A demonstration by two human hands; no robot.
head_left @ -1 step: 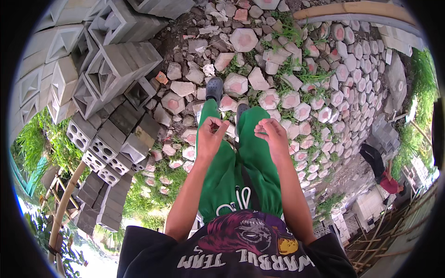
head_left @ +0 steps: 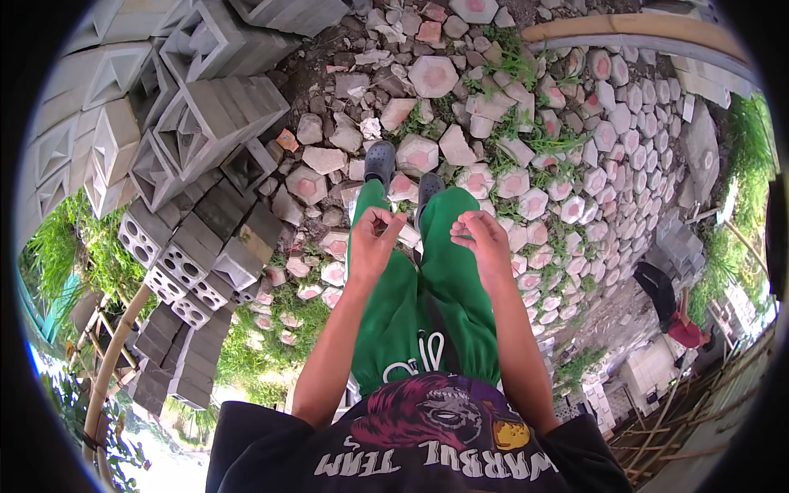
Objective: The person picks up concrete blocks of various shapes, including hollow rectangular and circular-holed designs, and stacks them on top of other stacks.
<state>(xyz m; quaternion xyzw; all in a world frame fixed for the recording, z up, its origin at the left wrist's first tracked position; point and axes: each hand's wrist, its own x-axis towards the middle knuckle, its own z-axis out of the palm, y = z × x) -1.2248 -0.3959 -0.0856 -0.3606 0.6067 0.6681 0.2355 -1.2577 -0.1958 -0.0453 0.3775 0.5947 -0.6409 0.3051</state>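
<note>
My left hand (head_left: 376, 240) is held above my left thigh, its fingers loosely curled in toward the thumb. Level with it, my right hand (head_left: 485, 240) hovers over my right knee with bent fingers drawn together. I see nothing in either hand, and they do not touch each other. Below them are my green trousers (head_left: 448, 283) with a white drawstring. A grey clog (head_left: 380, 159) is on my left foot and another grey clog (head_left: 429, 191) on my right, both among hexagonal concrete pavers (head_left: 417, 153) with reddish centres.
Hollow grey concrete blocks (head_left: 218, 119) are stacked at the left, beside vent blocks with round holes (head_left: 181, 267). Broken rubble (head_left: 325, 158) and grass lie around the pavers. A bamboo pole (head_left: 633, 22) crosses the far right. Another person (head_left: 684, 331) bends over at the right, near grey blocks (head_left: 680, 240).
My right clog shows more beyond the trouser leg than before. The person at the right has shifted slightly. My hands keep the same pose.
</note>
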